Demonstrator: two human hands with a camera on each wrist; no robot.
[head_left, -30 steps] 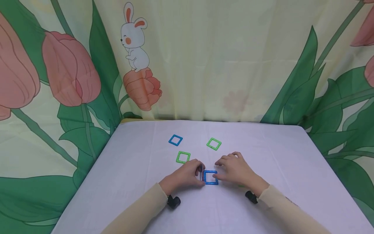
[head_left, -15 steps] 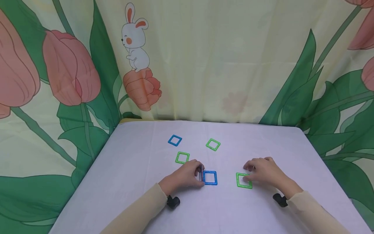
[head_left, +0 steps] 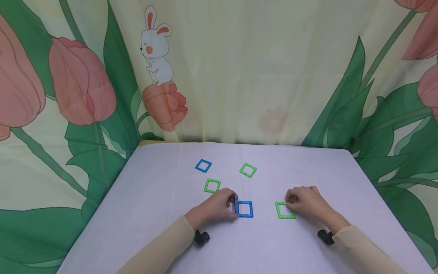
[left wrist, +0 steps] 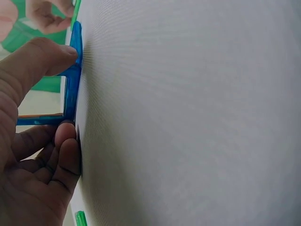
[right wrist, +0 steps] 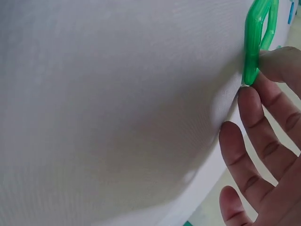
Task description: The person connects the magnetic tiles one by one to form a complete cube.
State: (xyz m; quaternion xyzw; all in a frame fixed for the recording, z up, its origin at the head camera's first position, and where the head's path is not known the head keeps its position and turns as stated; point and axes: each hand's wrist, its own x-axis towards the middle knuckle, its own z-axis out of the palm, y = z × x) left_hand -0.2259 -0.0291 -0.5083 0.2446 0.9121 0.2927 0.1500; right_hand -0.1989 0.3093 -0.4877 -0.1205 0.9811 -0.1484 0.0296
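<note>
My left hand (head_left: 217, 205) holds a square open-frame magnetic tile (head_left: 235, 203) on edge, upright along the left side of a flat blue magnetic tile (head_left: 251, 210). In the left wrist view the upright tile (left wrist: 42, 120) shows blue, its frame meeting the flat one at the thumb. Farther right, my right hand (head_left: 308, 201) pinches the right edge of a green magnetic tile (head_left: 285, 217) between thumb and fingers. The right wrist view shows that green tile (right wrist: 252, 47) at the thumb and fingertips, close to the cloth. My left fingers hide part of the upright tile.
Behind the hands lie a blue tile (head_left: 203, 165), a green tile (head_left: 248, 170) and another green tile (head_left: 212, 185) just past the left hand. A white cloth covers the table (head_left: 164, 175). A printed curtain (head_left: 232, 76) hangs at its back edge.
My right hand has moved right from the flat blue tile to the green tile, and its fingers have closed on that tile's edge. The left hand has kept its hold on the upright tile.
</note>
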